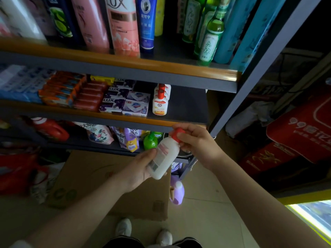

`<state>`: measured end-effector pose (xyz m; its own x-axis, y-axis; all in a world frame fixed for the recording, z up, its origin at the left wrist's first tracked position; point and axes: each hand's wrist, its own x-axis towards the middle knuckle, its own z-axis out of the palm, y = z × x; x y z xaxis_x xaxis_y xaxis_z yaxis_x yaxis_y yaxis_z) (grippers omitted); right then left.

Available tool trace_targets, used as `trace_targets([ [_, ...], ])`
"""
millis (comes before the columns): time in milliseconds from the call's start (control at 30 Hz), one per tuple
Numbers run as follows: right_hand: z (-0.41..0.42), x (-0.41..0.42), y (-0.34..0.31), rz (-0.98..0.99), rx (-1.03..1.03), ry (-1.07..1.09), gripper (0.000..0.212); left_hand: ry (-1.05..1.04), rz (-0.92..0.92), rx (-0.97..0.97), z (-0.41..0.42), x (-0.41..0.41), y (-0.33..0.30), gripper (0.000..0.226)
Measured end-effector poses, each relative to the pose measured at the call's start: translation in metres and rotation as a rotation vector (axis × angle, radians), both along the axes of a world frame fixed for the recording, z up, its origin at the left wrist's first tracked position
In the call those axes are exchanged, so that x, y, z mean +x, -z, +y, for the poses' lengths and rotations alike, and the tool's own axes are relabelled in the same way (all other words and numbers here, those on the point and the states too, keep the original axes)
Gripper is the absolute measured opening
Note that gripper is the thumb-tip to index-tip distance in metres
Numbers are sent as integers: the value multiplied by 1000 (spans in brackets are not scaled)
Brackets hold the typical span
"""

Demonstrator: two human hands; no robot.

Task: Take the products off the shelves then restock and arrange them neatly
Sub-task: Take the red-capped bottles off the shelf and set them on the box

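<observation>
A small white lotion bottle (165,154) with a red cap is held tilted in front of the middle shelf (188,104). My left hand (141,169) grips its lower body from the left. My right hand (195,142) pinches the red cap end from the right. On the middle shelf stands a row of matching white bottles with red caps (160,101). To their right the shelf surface is bare. Soap boxes (125,102) lie stacked to the left of that row.
Tall shampoo bottles (123,24) and green glass bottles (211,38) fill the top shelf. Refill pouches (125,138) and a green bottle (150,142) sit on the bottom shelf. A flat cardboard box (114,179) and a purple jug (177,190) lie on the floor. Red boxes (295,140) stand to the right.
</observation>
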<state>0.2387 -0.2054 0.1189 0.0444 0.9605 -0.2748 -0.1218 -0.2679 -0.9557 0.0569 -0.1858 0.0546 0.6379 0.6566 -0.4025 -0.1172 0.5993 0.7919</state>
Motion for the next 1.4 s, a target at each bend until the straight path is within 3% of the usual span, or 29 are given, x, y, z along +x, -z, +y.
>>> trace_targets([
  [67,-3,5,3,31,-1,-21,23,-16,5,-13,-1,2,1,35],
  [167,-5,8,6,-79,35,7,26,64,131,154,-6,4,5,52],
  [233,-6,7,11,-147,84,19,22,151,240,273,-11,6,7,66],
  [333,-8,2,20,-206,104,46,15,214,252,306,-18,7,11,76],
  [433,-2,7,33,-140,-67,178,25,227,210,175,-24,9,7,53],
  [567,9,15,69,54,-354,210,18,203,103,-120,-22,13,1,58],
  [700,12,6,106,291,-565,187,22,259,197,-265,-11,16,6,67],
  [833,17,-10,138,333,-628,197,25,295,384,-223,-5,12,23,67],
  [933,24,-20,153,193,-493,228,13,230,730,148,2,-5,49,55],
  [1000,28,-32,165,-52,-374,125,8,199,834,325,11,-22,69,52],
  [1067,34,-48,189,-463,-289,-14,18,207,828,266,21,-35,87,45],
  [1133,43,-65,218,-742,-222,-109,16,246,828,212,31,-48,106,35],
  [1267,66,-80,286,-987,-192,-259,12,244,857,238,54,-71,135,32],
  [1400,78,-81,318,-1049,-273,-252,20,111,821,193,75,-86,147,23],
])
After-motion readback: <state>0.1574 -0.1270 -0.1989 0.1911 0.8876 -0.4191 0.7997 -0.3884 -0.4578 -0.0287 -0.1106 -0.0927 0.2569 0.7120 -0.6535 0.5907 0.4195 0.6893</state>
